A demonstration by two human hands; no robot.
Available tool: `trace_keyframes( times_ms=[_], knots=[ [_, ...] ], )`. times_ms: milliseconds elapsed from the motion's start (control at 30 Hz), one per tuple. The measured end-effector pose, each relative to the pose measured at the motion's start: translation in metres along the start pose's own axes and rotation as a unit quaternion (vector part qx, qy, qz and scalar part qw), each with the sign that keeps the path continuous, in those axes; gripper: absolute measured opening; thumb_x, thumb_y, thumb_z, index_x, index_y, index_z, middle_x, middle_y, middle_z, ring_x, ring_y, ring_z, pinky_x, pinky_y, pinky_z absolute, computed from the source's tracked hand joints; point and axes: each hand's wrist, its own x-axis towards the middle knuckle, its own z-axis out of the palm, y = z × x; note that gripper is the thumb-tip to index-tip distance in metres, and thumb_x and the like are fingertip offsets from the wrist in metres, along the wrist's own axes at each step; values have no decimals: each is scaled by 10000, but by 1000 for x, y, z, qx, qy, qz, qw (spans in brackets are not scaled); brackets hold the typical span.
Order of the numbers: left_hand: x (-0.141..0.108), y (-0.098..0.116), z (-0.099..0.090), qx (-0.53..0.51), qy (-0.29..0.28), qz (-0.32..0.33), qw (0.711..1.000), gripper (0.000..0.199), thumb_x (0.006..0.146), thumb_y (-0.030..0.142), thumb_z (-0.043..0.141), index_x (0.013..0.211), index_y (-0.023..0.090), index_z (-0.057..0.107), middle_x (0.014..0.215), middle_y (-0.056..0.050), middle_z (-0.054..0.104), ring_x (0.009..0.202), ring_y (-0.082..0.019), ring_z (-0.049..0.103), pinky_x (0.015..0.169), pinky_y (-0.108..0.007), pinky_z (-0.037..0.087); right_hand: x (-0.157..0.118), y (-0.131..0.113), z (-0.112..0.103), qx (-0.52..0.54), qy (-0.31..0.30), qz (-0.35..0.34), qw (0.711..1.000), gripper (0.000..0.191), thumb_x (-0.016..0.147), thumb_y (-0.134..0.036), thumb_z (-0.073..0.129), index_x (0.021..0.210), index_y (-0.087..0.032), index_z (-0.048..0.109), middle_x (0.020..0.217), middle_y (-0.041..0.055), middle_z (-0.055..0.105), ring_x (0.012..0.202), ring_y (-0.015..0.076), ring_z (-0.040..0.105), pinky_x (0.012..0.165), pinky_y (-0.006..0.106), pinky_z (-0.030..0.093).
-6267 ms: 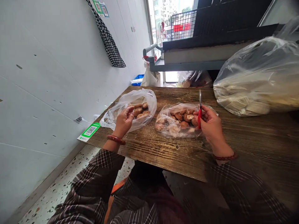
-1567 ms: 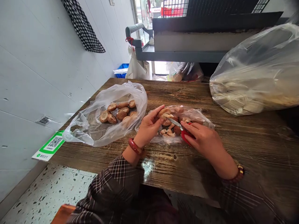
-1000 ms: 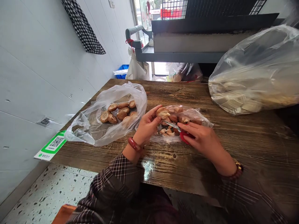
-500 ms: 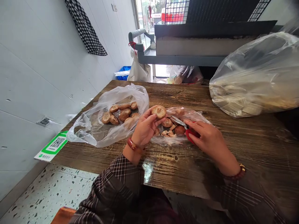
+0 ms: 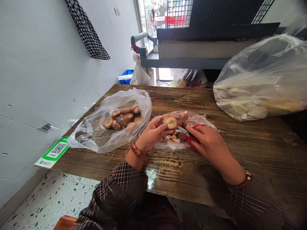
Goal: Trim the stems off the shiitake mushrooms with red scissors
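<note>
Head view: At the center of the frame, a left hand (image 5: 151,134) pinches a mushroom (image 5: 170,122) between thumb and fingers, its pale face toward the camera, as a right hand (image 5: 209,140) grips red-handled scissors (image 5: 190,139), blades just beside the cap. Behind them, a clear bag (image 5: 198,118) with pale stem pieces (image 5: 171,138) lies on a wooden table (image 5: 259,150). Left of center, brown mushrooms (image 5: 126,120) sit in a whitish bag (image 5: 107,103); a bulging bag (image 5: 261,86) occupies the upper right.

The wall (image 5: 48,73) at left is white, the floor (image 5: 57,195) is speckled, and daylight comes through the far window (image 5: 159,14).
</note>
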Motion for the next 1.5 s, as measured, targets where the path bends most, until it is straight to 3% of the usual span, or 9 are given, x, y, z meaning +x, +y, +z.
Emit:
trace_keyframes(
  times_ms=[167, 333, 600, 833, 1100, 1233, 1400, 1500],
  knots=[
    [6, 0, -8, 4, 42, 34, 999, 364, 851, 234, 824, 1186, 147, 712, 1152, -102, 775, 949, -187, 774, 858, -274, 648, 1, 1, -9, 25, 28, 7, 999, 374, 995, -224, 602, 1352, -151, 684, 1090, 140, 751, 974, 302, 693, 837, 461, 590],
    [5, 1, -8, 5, 40, 36, 999, 466, 844, 291, 845, 1252, 151, 669, 1153, -104, 774, 925, -194, 783, 853, -301, 662, 1, 1, -12, 85, 78, 27, 993, 383, 989, -243, 633, 1363, -180, 677, 1154, 126, 761, 1000, 270, 722, 831, 409, 600],
    [2, 2, 1, -8, 26, 44, 999, 478, 787, 309, 900, 1179, 161, 670, 1110, -79, 777, 878, -178, 783, 785, -266, 663, 0, -1, -8, 81, 52, 32, 995, 389, 1001, -247, 601, 1381, -205, 672, 1173, 121, 764, 1040, 274, 724, 881, 423, 591],
    [0, 9, -1, -30, 31, 60, 997, 418, 853, 359, 842, 1171, 165, 652, 1033, -79, 798, 882, -195, 802, 761, -244, 646, 1, 2, -9, 35, 41, 41, 998, 386, 998, -246, 577, 1367, -204, 683, 1059, 121, 758, 939, 275, 710, 806, 427, 589],
    [0, 5, -1, 0, -6, 1, 1000, 488, 854, 387, 840, 1231, 152, 638, 1025, -101, 810, 893, -235, 812, 721, -247, 640, 0, 0, -5, 23, 7, 3, 1000, 381, 991, -209, 582, 1353, -151, 686, 1105, 150, 750, 981, 304, 694, 847, 462, 585],
    [3, 3, -4, 31, 18, -7, 999, 466, 829, 372, 861, 1186, 145, 667, 1013, -93, 807, 846, -211, 802, 670, -226, 625, 0, -1, -7, 4, -14, 5, 1000, 382, 973, -197, 597, 1342, -182, 697, 1111, 144, 751, 997, 305, 694, 885, 470, 584],
    [6, 2, -9, 35, 87, 48, 994, 423, 826, 374, 858, 1135, 146, 680, 948, -64, 799, 766, -176, 778, 556, -192, 578, 1, 1, -13, 55, 8, -1, 998, 378, 987, -205, 584, 1349, -203, 695, 1124, 132, 757, 1009, 290, 705, 864, 453, 594],
    [5, 3, -8, 11, 73, 47, 996, 394, 847, 367, 840, 1132, 151, 673, 929, -59, 797, 766, -170, 779, 605, -204, 597, 2, 1, -14, 109, 34, 18, 993, 390, 996, -231, 594, 1377, -223, 679, 1135, 118, 766, 1005, 271, 722, 837, 427, 606]
  ],
)
